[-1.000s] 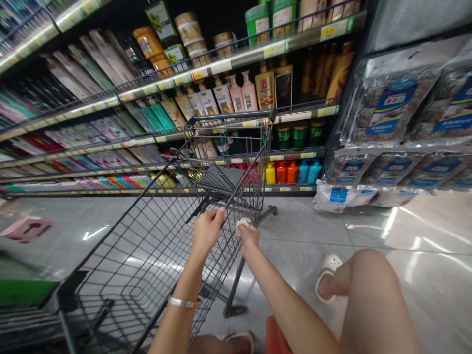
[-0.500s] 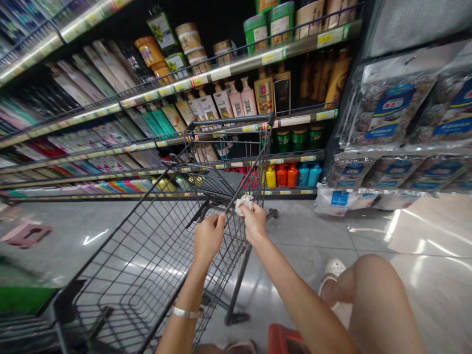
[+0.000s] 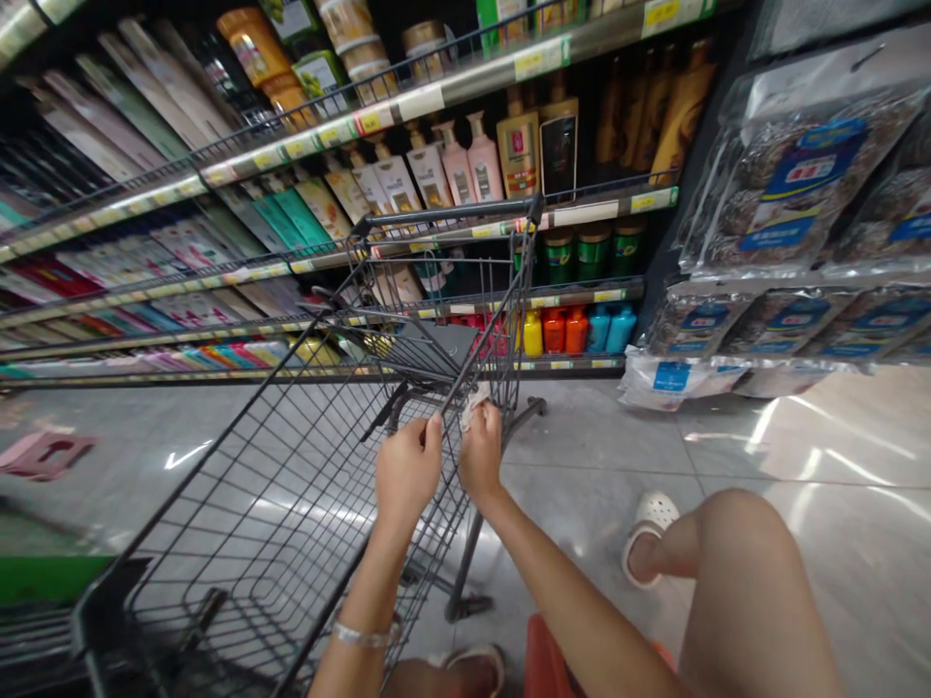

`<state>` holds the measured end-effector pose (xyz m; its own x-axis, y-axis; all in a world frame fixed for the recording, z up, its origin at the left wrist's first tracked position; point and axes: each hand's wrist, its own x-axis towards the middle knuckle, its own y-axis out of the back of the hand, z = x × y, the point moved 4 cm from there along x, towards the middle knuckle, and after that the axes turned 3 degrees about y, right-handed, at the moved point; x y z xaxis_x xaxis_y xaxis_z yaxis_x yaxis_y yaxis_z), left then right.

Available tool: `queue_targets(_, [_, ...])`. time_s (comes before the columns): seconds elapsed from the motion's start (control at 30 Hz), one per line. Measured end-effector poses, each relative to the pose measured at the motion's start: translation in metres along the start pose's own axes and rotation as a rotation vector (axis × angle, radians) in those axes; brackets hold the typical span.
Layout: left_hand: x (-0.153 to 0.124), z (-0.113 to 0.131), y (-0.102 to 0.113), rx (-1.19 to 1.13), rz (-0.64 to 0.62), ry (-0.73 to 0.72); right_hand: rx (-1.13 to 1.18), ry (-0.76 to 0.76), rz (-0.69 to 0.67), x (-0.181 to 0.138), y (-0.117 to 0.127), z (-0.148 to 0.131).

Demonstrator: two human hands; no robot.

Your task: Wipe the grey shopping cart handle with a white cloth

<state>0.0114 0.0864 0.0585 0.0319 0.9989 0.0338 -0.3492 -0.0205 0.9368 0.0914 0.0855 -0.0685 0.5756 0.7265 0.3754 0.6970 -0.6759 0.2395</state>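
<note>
Left hand (image 3: 407, 473) of ours grips the shopping cart's (image 3: 291, 504) right rim; our right hand (image 3: 480, 458), at its 3 o'clock, presses a crumpled white cloth (image 3: 472, 405) on that wire. Shampoo shelves (image 3: 465, 165) stand at 12 o'clock, bagged goods (image 3: 786, 194) at 2.

Shelves of pump bottles (image 3: 465, 165), coloured bottles (image 3: 574, 332), stacked packets (image 3: 786, 194), a pink stool (image 3: 45, 454) on grey floor.

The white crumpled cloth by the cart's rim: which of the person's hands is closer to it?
The right hand. It holds the white cloth against the shopping cart's rim. The left hand grips the same rim just beside it, lower down, without touching the cloth.
</note>
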Motion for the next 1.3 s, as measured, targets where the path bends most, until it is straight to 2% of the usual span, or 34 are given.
queue_targets(0.13, [0.001, -0.001, -0.001, 0.021, -0.010, -0.008, -0.067, -0.051, -0.065, -0.030, -0.010, 0.024])
queue_targets(0.23, [0.003, -0.002, -0.003, 0.026, -0.034, -0.038, -0.072, -0.063, -0.097, -0.040, -0.013, 0.034])
queue_targets(0.4, [0.006, -0.003, -0.005, -0.011, -0.083, -0.061, -0.049, -0.070, -0.111, -0.041, -0.012, 0.037])
queue_targets(0.57, [0.006, -0.002, -0.004, -0.084, -0.097, -0.032, 0.004, -0.155, -0.169, -0.056, -0.010, 0.041])
queue_targets(0.73, [0.009, -0.006, -0.007, -0.196, -0.106, -0.006, 0.165, -0.315, -0.089, -0.066, -0.013, 0.039])
queue_targets(0.9, [0.013, -0.012, -0.015, -0.500, -0.246, 0.104, 0.175, -0.361, -0.059, -0.059, -0.007, 0.030])
queue_targets(1.03, [0.013, -0.011, -0.015, -0.644, -0.295, 0.170, 0.258, -0.303, -0.062, -0.055, 0.006, 0.005])
queue_targets(1.17, [0.010, -0.005, -0.020, -0.720, -0.320, 0.166, 0.318, -0.225, -0.024, -0.047, 0.021, -0.026])
queue_targets(1.3, [0.004, 0.003, -0.026, -0.726, -0.312, 0.125, 0.327, -0.201, 0.004, -0.037, 0.035, -0.038])
